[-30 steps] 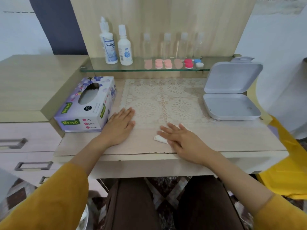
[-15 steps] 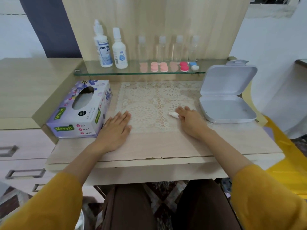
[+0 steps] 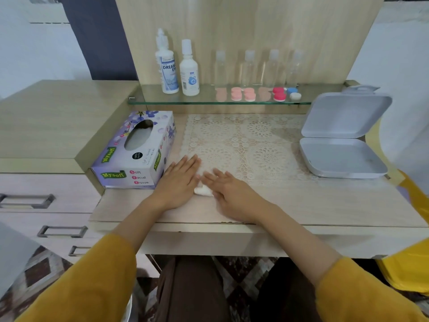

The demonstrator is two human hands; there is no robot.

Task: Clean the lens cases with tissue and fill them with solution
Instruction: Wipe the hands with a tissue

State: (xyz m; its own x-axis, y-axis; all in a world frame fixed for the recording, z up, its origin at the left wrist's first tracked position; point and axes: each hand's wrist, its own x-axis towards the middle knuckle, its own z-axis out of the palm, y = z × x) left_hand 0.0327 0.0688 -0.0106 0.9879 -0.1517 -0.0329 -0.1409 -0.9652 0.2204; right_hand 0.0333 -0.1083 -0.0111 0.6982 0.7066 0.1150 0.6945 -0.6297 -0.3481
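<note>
Lens cases line the far glass shelf. Near the desk's front edge, our left hand lies flat and our right hand, fingers straight, touches a crumpled tissue. Open lace mat spreads between the "Mysoft Soft Facial Tissue" box and a grey hinged box. One solution bottle reads "DREAM EYE".

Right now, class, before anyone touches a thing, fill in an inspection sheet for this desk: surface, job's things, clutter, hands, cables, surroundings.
Surface: wooden desk with a lace mat.
Job's things: lens cases and two solution bottles on the glass shelf; tissue box at left; tissue wad between the hands.
Clutter: open white box at right; four clear bottles on the shelf.
Hands: left hand flat on the desk; right hand, fingers straight, touching the wad.
Cables: nothing seen.
Surroundings: drawers at left; yellow plastic at right.
</note>
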